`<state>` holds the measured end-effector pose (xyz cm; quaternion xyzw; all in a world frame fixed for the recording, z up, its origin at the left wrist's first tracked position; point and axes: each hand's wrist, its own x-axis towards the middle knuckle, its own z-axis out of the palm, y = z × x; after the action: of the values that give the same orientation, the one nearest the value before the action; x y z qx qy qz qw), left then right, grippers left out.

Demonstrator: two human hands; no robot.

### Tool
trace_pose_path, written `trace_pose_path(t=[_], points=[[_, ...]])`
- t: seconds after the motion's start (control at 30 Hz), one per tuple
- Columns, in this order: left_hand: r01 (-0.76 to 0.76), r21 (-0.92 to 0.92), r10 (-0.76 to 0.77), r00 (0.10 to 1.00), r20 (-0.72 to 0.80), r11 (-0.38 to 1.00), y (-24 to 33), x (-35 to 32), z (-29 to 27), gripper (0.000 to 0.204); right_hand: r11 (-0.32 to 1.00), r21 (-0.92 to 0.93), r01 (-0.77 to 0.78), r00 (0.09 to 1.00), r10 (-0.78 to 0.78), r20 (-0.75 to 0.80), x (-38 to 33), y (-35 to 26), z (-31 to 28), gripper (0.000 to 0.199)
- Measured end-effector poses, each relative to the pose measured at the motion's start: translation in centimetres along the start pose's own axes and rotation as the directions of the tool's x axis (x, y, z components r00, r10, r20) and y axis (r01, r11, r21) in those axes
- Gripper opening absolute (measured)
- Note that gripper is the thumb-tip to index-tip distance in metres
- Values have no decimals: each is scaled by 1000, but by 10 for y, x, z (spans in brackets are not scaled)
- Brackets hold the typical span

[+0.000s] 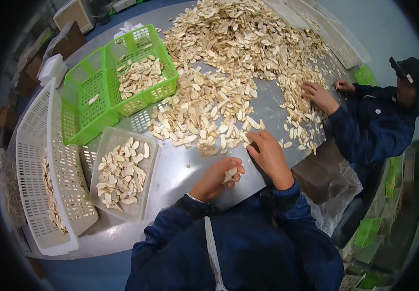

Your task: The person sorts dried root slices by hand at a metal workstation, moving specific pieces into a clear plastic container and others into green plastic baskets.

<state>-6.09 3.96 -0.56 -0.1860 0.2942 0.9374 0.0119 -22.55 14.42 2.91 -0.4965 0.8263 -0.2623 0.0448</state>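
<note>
My left hand (218, 179), palm turned up near the table's front edge, has its fingers curled round several pale dried slices (230, 173). To its right, my right hand (270, 156) reaches to the near edge of a spread of the same thin, oval, cream slices (209, 104). Its thumb and forefinger are apart, with the tips beside a few slices on the metal table. Left of my hands, a shallow clear plastic tray (152, 182) holds a heap of slices.
Behind the tray stand two green plastic baskets (107, 80), one with a pile of slices, the other with one slice. A tall white perforated basket (66, 145) is at far left. A large slice mound (238, 34) covers the back. At right, a co-worker's hand (320, 97) touches slices.
</note>
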Motion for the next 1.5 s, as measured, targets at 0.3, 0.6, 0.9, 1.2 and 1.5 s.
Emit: trace_pose_path(t=[0.3,0.6,0.9,1.2,1.5], points=[[9,-26,-8,1000,17,1000,-3,-1,-1,21,993,3,117,992,-117,-55,13,-8,2,28],[5,-18,-5,1000,12,1000,1,4,-3,18,988,42,149,988,-147,-42,23,3,12,20],[3,-23,-3,1000,15,1000,-5,2,-4,19,982,69,177,984,-177,-10,20,7,17,17],[1,-25,-1,1000,7,1000,-3,2,-2,18,945,289,-153,988,136,76,5,18,-6,16],[-3,-14,4,1000,30,1000,-2,1,-2,20,636,681,-362,932,254,259,-4,33,1,15]])
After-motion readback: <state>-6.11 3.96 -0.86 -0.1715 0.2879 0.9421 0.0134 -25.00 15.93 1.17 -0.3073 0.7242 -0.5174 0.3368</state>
